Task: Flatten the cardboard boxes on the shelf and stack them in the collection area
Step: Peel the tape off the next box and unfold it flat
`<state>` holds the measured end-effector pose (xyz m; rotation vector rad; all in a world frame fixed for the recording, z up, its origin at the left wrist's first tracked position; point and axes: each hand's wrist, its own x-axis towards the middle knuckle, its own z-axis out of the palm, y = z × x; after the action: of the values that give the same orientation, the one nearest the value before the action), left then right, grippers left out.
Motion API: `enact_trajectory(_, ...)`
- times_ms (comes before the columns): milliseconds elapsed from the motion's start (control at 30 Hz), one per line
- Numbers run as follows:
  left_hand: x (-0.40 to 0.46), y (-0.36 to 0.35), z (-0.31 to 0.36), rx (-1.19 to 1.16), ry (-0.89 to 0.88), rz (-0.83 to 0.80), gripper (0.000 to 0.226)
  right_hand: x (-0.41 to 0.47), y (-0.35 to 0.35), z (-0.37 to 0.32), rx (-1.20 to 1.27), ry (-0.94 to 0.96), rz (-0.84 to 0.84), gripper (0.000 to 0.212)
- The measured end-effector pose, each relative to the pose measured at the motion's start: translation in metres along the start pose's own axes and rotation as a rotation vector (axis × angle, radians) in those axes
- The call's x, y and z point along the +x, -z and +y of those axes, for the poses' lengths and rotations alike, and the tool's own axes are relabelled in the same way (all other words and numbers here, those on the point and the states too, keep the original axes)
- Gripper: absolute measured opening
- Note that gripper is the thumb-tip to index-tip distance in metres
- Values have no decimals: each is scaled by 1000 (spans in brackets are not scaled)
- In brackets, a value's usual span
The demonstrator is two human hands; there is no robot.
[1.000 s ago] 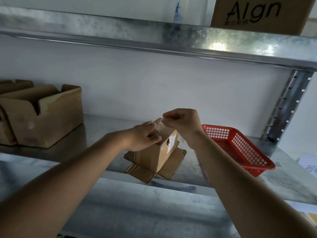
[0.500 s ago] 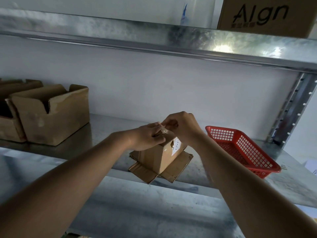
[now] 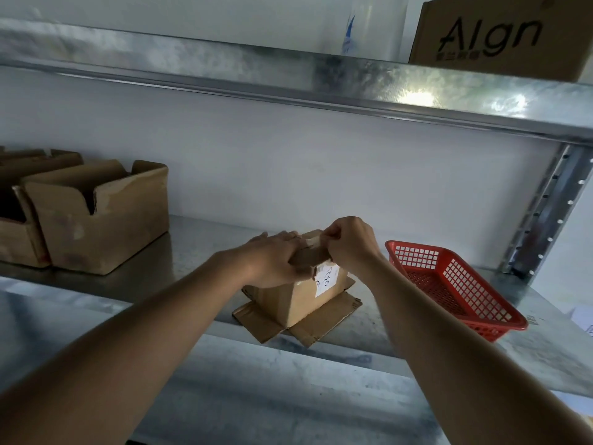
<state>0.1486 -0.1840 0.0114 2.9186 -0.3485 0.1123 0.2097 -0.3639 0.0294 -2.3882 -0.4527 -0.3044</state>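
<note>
Small box (image 3: 285, 300) mid-shelf, near front edge, bottom flaps splayed on shelf (image 3: 192, 248). Left hand (image 3: 276, 261) clamps over top, fingers wrapped. Right hand (image 3: 349, 242) pinches top seam, probably tape. Nothing flat yet. Open boxes (image 3: 96, 220) far left look untouched. Stacking all ahead.

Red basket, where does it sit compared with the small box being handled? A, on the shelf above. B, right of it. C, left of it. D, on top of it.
B: the red basket sits on the same shelf, to the right of the small box.
</note>
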Motion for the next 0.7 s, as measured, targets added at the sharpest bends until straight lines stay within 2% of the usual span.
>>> enact_trajectory(100,0,9,-7,42,27,-32,67,0,0,2,218,-168,53,24)
enact_trajectory(167,1,14,-9,28,44,-54,60,1,0,-3,240,-211,55,25)
enact_trajectory(233,0,16,-8,-12,65,-45,54,1,0,-11,244,-235,16,26)
enact_trajectory(333,-4,15,-5,-64,66,-4,46,3,1,-18,457,-246,-79,31)
enact_trajectory(467,-6,14,-4,-100,43,43,25,2,2,-14,701,-215,-69,5)
enact_trajectory(533,-5,10,-2,-87,9,63,21,1,0,-9,713,-173,-38,8)
enact_trajectory(633,-2,5,-3,-3,-33,82,30,1,-1,-6,686,-96,-26,8)
enact_trajectory(700,0,3,-8,32,-38,92,37,4,-4,-4,545,-6,-20,11)
